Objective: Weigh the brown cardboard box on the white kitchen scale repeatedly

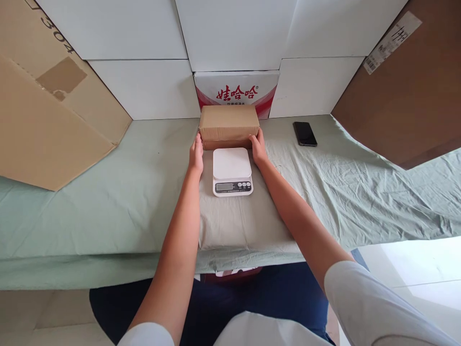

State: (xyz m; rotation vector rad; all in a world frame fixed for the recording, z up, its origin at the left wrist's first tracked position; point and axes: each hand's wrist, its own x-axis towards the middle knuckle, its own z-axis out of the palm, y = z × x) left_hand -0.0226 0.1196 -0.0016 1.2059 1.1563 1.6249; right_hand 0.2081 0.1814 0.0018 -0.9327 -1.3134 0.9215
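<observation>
A brown cardboard box (229, 127) is gripped between my two hands, just behind the kitchen scale. My left hand (196, 153) presses against its left side, with the fingers partly hidden. On the other side, my right hand (258, 146) wraps the right end, the thumb on the front face. Directly in front of the box sits a white digital kitchen scale (232, 164), its flat platform bare and its display blank. Whether the box rests on the cloth or is slightly raised, I cannot tell.
A black smartphone (305, 133) lies on the green cloth (144, 192) at the right. Large cardboard panels stand at the left (54, 120) and right (406, 96). Behind the small box is a red and white carton (237, 82), with white panels (234, 33) around it.
</observation>
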